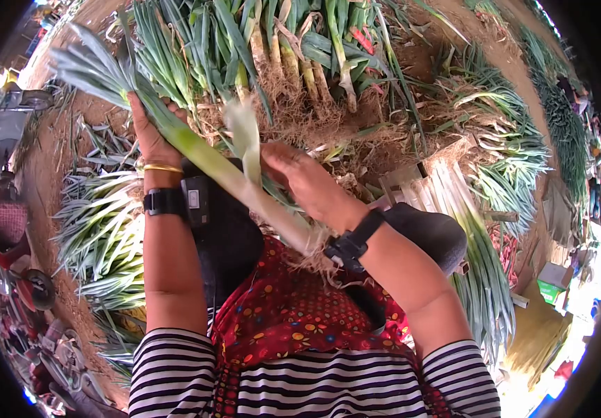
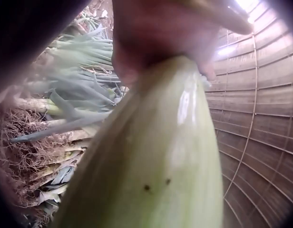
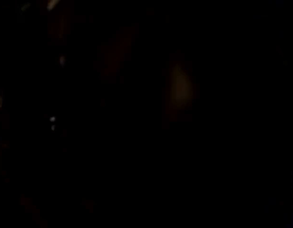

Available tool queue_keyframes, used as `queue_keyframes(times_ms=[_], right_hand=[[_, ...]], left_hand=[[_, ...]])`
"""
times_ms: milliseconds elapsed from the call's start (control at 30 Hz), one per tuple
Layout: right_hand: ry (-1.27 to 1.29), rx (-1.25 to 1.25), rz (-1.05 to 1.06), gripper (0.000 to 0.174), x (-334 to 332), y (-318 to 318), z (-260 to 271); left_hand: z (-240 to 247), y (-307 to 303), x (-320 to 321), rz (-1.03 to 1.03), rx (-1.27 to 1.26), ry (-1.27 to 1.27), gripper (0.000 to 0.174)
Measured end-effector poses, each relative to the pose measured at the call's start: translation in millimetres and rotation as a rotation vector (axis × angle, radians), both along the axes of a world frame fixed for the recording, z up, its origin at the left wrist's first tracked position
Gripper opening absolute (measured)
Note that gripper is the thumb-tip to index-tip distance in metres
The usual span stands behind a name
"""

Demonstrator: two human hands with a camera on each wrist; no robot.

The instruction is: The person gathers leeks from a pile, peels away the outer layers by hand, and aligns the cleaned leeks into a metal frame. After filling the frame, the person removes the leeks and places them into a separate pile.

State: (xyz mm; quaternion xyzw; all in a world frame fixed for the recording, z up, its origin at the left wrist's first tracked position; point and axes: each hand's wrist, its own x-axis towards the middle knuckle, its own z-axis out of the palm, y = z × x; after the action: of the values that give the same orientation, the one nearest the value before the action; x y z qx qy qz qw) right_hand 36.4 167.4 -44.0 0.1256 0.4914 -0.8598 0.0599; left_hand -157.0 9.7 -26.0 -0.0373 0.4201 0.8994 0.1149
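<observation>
A thick leek (image 1: 206,160) slants across the head view, its green leaves at the upper left and its roots (image 1: 314,263) near the right wrist. The left hand (image 1: 153,136) grips it at the green part. The right hand (image 1: 297,174), beside the pale stem, holds a loose whitish outer layer (image 1: 245,136) that stands away from the stem; its fingertips are partly hidden. The left wrist view shows the leek (image 2: 151,156) large and close, with the left hand (image 2: 161,35) around it. The right wrist view is almost wholly dark.
Upright leeks with brown roots (image 1: 293,90) lie beyond the hands. More leeks are heaped at the left (image 1: 116,237) and right (image 1: 510,146), and a bundle (image 1: 471,244) rests beside the right forearm. Dark-covered knees (image 1: 426,233) are under the arms.
</observation>
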Motion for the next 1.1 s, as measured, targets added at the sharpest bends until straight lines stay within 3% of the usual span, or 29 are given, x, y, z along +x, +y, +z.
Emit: queue_keyframes(times_ms=[67,133,167,300,367,400,500,600,633,667,733,767,800,900,933,1000,1033,1067,1100], right_hand=[[-0.027,-0.333,-0.220,0.017,-1.9,-11.0,18.0],[0.000,-0.652,-0.217,0.017,9.3,-5.0,9.7],[0.029,-0.681,-0.230,0.018,10.3,-2.5,6.2],[-0.009,-0.776,-0.301,0.036,8.5,1.6,4.3],[0.062,-0.899,-0.060,0.061,9.9,5.0,20.1],[0.065,-0.896,-0.053,0.061,12.3,7.8,20.9],[0.166,-0.699,0.192,0.107,24.0,21.9,18.6],[0.213,-0.546,0.249,0.112,40.0,38.6,-20.6],[0.131,-0.314,0.311,0.117,40.0,38.4,-1.9],[0.135,-0.314,0.312,0.117,37.0,35.7,-5.2],[0.201,-0.377,0.374,0.098,23.5,17.3,-16.2],[0.244,-0.378,0.247,0.076,14.4,1.0,9.0],[0.248,-0.381,0.239,0.076,6.9,-6.5,10.1],[-0.002,-0.479,-0.113,0.029,-9.9,-21.5,26.9],[-0.040,-0.579,-0.251,0.026,-14.3,-26.4,30.6],[0.381,-1.091,-0.124,0.021,-11.7,-15.4,24.8],[0.352,-1.105,-0.209,0.017,-1.0,-11.9,38.3],[0.338,-0.882,-0.256,0.023,14.3,-7.6,51.3],[0.379,-0.727,-0.200,0.023,23.0,-6.7,61.3]], left_hand=[[0.9,-7.2,-0.2,-0.125,0.131,-0.038,0.051],[-4.1,-8.5,-4.5,-0.157,0.195,-0.078,0.050],[-4.2,-8.0,-3.5,-0.176,0.154,-0.087,0.049],[-7.5,-10.6,-4.9,-0.248,0.196,-0.123,0.048],[-8.0,-8.2,-4.3,-0.227,0.238,-0.129,0.049],[-8.0,-7.6,-4.7,-0.223,0.241,-0.123,0.049],[-9.2,-8.1,-5.8,-0.197,0.276,-0.135,0.053],[-12.8,-10.7,-9.0,-0.228,0.309,-0.119,0.054],[-13.3,-10.8,-9.0,-0.227,0.309,-0.115,0.054],[-13.8,-10.4,-9.2,-0.216,0.298,-0.145,0.054],[-15.4,-10.3,-10.9,-0.208,0.279,-0.174,0.055],[-16.8,-10.0,-12.8,-0.221,0.266,-0.159,0.056],[-16.4,-8.3,-13.7,-0.235,0.256,-0.142,0.057],[3.8,8.6,12.8,-0.171,0.184,-0.172,0.050],[2.1,5.2,13.8,-0.347,0.246,-0.210,0.039],[-18.6,7.9,7.3,-0.359,0.272,-0.315,0.023],[-24.1,1.9,0.6,-0.480,0.364,-0.335,0.012],[-22.7,-1.2,-5.9,-0.493,0.545,-0.537,0.008],[-24.0,-4.0,-10.4,-0.462,0.531,-0.530,0.009]])
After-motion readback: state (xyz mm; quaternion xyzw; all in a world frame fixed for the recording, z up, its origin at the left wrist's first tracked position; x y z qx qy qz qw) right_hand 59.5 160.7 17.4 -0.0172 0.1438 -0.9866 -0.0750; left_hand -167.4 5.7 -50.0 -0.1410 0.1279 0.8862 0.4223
